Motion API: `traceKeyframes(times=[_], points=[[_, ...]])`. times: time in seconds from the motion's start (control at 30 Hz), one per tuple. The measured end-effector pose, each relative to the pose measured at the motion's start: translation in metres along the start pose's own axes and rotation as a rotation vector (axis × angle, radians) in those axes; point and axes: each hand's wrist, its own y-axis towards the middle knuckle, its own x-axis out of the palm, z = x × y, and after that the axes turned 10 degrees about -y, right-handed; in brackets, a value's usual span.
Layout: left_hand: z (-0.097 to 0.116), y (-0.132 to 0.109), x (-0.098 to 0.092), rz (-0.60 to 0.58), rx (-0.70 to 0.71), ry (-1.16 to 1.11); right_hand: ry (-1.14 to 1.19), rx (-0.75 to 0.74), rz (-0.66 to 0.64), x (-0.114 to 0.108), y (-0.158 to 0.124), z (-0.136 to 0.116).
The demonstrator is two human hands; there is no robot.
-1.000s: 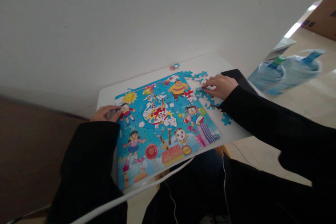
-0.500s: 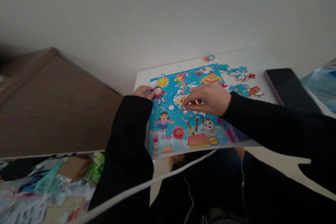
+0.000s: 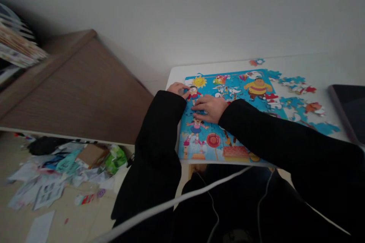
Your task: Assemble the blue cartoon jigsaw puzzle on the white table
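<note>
A cartoon jigsaw puzzle point(image 3: 236, 79) with a bright blue background lies on a white table point(image 3: 313, 64). My left hand point(image 3: 178, 89) rests at its upper-left edge, fingertips beside the figure of a boy in red. My right hand point(image 3: 208, 108) lies flat across the left part of the puzzle, just below that figure, and nothing shows in its fingers. Black sleeves cover both forearms and hide the puzzle's lower middle. To the right are loose blue puzzle pieces point(image 3: 293, 102), and a small group of pieces point(image 3: 256, 62) sits beyond the top edge.
A dark tablet or phone point(image 3: 346, 112) lies at the table's right edge. Left of the table stands a brown wooden surface point(image 3: 85, 83), with scattered paper and plastic litter point(image 3: 71, 167) on the floor below. A white cable point(image 3: 171, 205) crosses in front of my body.
The view has swung left, bringing the wooden surface and floor litter into sight. My right hand has moved left across the puzzle from the loose pieces. My left hand stays at the puzzle's edge.
</note>
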Motion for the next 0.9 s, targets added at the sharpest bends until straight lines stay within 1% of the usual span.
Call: traceKeyframes(times=[0.13,0.3,0.4,0.5,0.6,0.67,0.73,0.9], points=[[0.001,-0.001,0.001,0.020,-0.003,-0.009,0.029,0.008,0.015,0.002,-0.002,0.001],[0.000,0.000,0.001,0.015,0.001,-0.014,0.072,-0.040,0.041,0.006,0.001,0.003],[-0.001,0.000,0.001,0.016,-0.012,0.002,0.085,-0.057,0.013,0.006,0.003,0.002],[-0.006,0.001,0.000,-0.005,-0.001,0.028,0.054,-0.033,-0.057,-0.002,0.005,-0.001],[-0.012,0.003,0.000,-0.009,0.027,0.037,-0.011,0.062,-0.087,-0.020,0.001,0.000],[-0.015,0.004,-0.001,-0.016,0.034,0.032,-0.057,0.139,-0.098,-0.035,-0.008,0.007],[-0.016,0.005,-0.001,-0.011,0.029,0.041,-0.102,0.208,-0.111,-0.051,-0.024,0.018],[-0.015,0.005,-0.001,0.000,-0.010,0.063,-0.176,0.402,-0.146,-0.081,-0.082,0.058]])
